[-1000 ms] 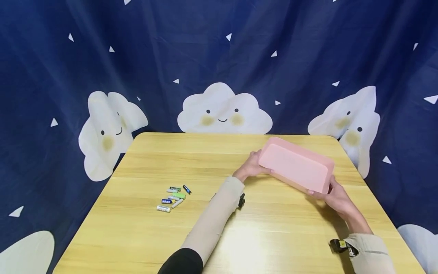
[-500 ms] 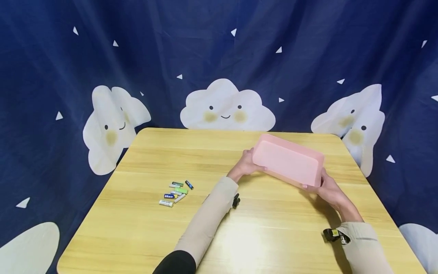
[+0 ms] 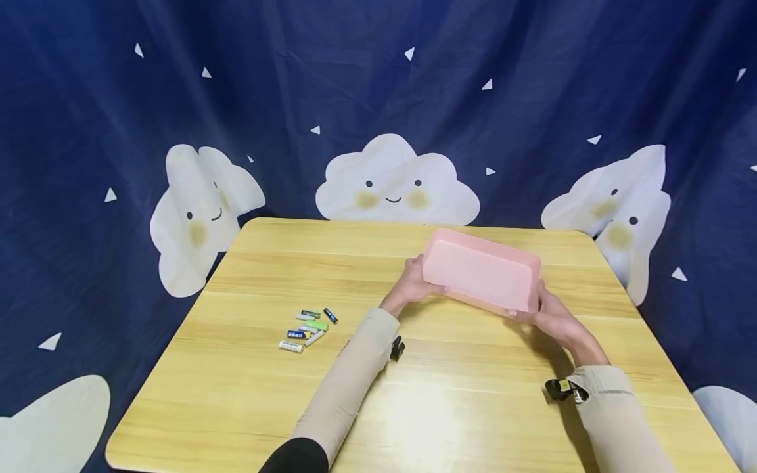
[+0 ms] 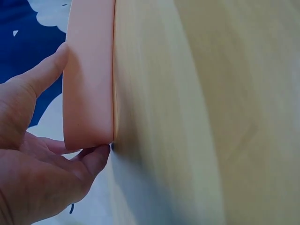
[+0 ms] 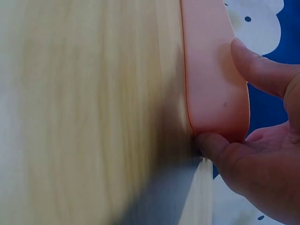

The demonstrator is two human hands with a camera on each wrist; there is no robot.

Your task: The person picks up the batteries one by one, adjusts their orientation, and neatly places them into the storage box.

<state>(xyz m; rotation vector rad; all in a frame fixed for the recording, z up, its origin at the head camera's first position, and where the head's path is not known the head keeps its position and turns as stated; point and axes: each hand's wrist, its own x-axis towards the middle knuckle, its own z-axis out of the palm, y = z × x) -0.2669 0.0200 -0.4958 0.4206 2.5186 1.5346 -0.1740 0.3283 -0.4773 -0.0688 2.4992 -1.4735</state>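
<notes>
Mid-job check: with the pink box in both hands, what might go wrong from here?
The loose batteries lie on the table without a barrier; the pink box could knock or roll them if moved across.

The left sleeve is beside that cluster and might brush it.

The left hand and right hand have fingers near the box's bottom edge, so one might get pinched against the table.

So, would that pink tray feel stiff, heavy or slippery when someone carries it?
The pink tray is probably stiff: it shows no sag between the left hand and right hand. It's likely light, given its thin-looking walls. Their smooth surface might slip somewhat.
</notes>
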